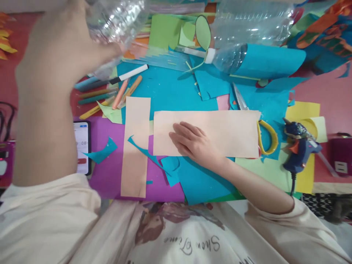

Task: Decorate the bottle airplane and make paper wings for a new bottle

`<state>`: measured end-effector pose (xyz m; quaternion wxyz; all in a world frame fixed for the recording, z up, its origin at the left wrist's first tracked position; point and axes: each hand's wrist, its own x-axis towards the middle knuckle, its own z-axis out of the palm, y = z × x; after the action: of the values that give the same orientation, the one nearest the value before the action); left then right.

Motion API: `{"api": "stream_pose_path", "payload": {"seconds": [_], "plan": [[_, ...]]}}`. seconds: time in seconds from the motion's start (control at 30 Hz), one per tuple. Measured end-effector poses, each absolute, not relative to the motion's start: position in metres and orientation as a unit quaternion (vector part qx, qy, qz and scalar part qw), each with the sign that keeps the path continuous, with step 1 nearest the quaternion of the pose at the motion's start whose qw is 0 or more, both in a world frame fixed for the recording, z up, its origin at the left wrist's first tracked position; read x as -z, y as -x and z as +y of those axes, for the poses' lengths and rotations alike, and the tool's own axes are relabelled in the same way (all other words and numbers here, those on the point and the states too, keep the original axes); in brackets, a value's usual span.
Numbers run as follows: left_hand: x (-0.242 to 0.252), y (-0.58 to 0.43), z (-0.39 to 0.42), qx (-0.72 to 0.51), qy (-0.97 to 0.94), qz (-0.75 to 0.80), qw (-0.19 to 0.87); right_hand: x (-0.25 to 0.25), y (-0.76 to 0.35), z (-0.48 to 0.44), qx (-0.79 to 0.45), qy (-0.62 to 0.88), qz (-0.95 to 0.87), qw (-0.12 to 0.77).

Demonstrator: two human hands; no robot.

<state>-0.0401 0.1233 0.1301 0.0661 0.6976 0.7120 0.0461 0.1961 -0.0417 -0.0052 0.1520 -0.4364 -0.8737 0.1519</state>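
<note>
My left hand (63, 44), raised large and blurred at the upper left, has its thumb across a clear plastic bottle (118, 18); its other fingers are hidden. My right hand (192, 143) lies flat, fingers stretched, on a wide peach paper strip (233, 134). A narrower peach strip (134, 154) lies upright to its left. Yellow-handled scissors (268, 137) stick out from beneath the wide strip's right end. Blue paper scraps (170, 170) lie just below the right hand.
Markers and crayons (129, 75) are scattered beside a phone (82, 146) at left. A bottle wrapped in blue paper (272, 60) lies at the back, near another clear bottle (253, 22). A blue glue gun (299, 154) with a cord rests at right.
</note>
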Motion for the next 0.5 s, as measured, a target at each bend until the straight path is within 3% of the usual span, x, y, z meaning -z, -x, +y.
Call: {"api": "stream_pose_path", "payload": {"seconds": [0.1, 0.3, 0.5], "plan": [[-0.116, 0.03, 0.079, -0.017, -0.731, 0.668, 0.141, 0.003, -0.198, -0.042, -0.16, 0.437, -0.87, 0.162], [-0.047, 0.011, 0.029, -0.117, -0.773, 0.531, 0.327, 0.006, -0.199, -0.042, -0.186, 0.441, -0.859, 0.181], [-0.052, 0.003, -0.006, -0.097, -0.74, 0.498, 0.441, 0.004, -0.202, -0.044, -0.268, 0.475, -0.799, 0.255]]}}
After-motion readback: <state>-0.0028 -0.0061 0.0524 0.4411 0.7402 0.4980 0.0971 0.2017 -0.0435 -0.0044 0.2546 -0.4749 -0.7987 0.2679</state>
